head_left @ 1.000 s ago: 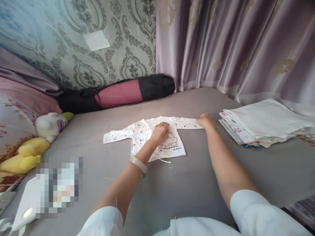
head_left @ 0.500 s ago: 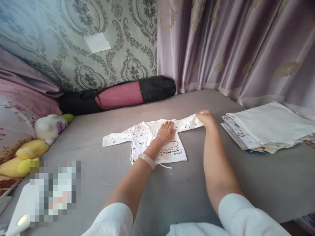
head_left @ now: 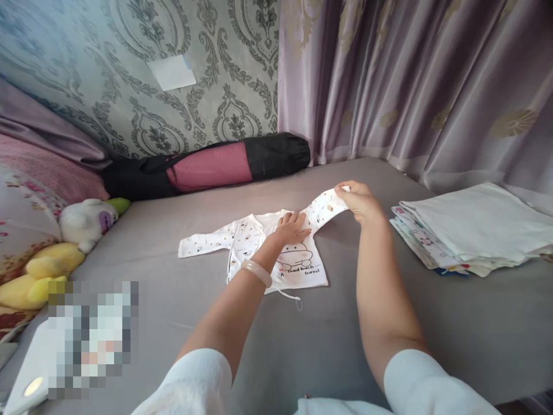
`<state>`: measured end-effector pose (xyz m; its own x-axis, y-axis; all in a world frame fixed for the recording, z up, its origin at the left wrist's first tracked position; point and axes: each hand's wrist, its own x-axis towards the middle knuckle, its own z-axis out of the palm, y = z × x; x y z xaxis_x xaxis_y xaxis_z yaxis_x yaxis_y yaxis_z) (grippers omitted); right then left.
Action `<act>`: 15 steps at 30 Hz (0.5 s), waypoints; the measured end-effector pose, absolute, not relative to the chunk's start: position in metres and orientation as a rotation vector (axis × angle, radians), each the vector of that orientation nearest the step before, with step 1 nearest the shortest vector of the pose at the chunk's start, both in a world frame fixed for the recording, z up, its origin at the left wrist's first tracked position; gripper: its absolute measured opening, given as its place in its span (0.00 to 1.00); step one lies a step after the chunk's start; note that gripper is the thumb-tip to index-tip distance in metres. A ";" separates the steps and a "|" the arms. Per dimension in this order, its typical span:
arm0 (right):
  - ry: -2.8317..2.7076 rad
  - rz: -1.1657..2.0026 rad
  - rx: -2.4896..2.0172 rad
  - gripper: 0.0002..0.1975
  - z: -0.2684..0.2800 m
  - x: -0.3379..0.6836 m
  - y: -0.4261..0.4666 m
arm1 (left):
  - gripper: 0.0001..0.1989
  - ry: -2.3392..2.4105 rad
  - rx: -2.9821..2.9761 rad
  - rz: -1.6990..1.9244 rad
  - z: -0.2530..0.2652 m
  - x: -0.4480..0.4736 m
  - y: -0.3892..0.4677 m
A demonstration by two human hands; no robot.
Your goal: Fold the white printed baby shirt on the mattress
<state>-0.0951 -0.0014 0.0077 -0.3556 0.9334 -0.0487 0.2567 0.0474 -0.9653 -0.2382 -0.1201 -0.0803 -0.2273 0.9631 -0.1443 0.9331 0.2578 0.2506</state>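
Note:
A small white baby shirt [head_left: 302, 276] with a printed front, patterned sleeves and loose ties lies spread on the grey bed sheet [head_left: 302, 340]. My left hand [head_left: 290, 229] rests flat on the upper chest of the shirt, fingers stretched out. My right hand [head_left: 358, 200] pinches the cuff of the right-side sleeve [head_left: 325, 206] and holds it lifted off the sheet. The other sleeve [head_left: 203, 244] lies out to the left.
A stack of folded cloths [head_left: 475, 225] sits at the right. A black and pink rolled bag [head_left: 211, 168] lies along the wall. Plush toys [head_left: 86, 222] and a white device [head_left: 43, 357], partly blurred out, are at the left. Curtains [head_left: 389, 86] hang behind.
My right hand has raised the sleeve cuff off the sheet and brought it slightly inward, so the sleeve now slants upward. My left hand stays on the shirt's chest.

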 end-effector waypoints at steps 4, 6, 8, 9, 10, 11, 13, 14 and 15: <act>-1.609 1.489 -1.157 0.03 0.010 -0.114 -0.016 | 0.35 2.232 1.764 0.125 -0.069 -0.247 -0.116; -1.602 1.545 -1.144 0.03 0.008 -0.123 -0.022 | 0.34 2.228 1.786 0.145 -0.067 -0.249 -0.115; -1.586 1.598 -1.144 0.02 0.005 -0.130 -0.027 | 0.32 2.229 1.791 0.163 -0.067 -0.250 -0.114; -1.572 1.624 -1.149 0.02 0.003 -0.133 -0.029 | 0.32 2.232 1.788 0.173 -0.067 -0.250 -0.115; -1.553 1.648 -1.158 0.02 0.002 -0.136 -0.031 | 0.32 2.236 1.783 0.188 -0.067 -0.250 -0.116; -1.532 1.668 -1.171 0.02 0.000 -0.139 -0.033 | 0.32 2.241 1.782 0.215 -0.068 -0.251 -0.117; -1.491 1.697 -1.199 0.02 -0.005 -0.145 -0.036 | 0.29 2.254 1.809 0.313 -0.069 -0.254 -0.122; -1.473 1.709 -1.208 0.02 -0.007 -0.148 -0.037 | 0.27 2.271 1.828 0.377 -0.070 -0.256 -0.125; -1.453 1.722 -1.216 0.02 -0.010 -0.151 -0.038 | 0.25 2.300 1.841 0.444 -0.072 -0.260 -0.130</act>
